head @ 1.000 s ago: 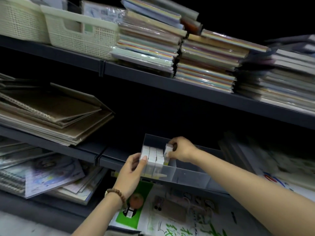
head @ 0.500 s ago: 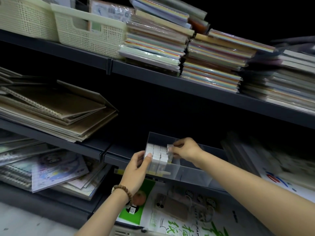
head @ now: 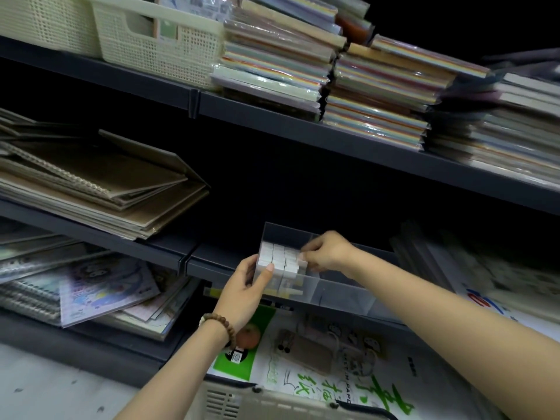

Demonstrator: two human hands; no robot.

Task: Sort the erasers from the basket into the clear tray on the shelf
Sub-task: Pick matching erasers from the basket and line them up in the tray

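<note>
One white rectangular eraser (head: 303, 263) is pinched by the curled right hand (head: 328, 253) at the 3 o'clock end of the packed eraser row (head: 277, 256). The 9 o'clock corner of the clear plastic divided tray (head: 348, 295) is gripped by the left hand (head: 244, 295), thumb on its front wall. The tray is seated on the dark grey metal shelf (head: 212, 262); a cream slotted plastic basket (head: 257, 401) is noted at 6 o'clock.

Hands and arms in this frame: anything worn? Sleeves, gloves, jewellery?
No gloves on the left hand or the right hand, and no sleeves in view: both arms are bare to the frame edge. The left wrist carries a bracelet of round brown beads. No rings or watch visible.
</note>
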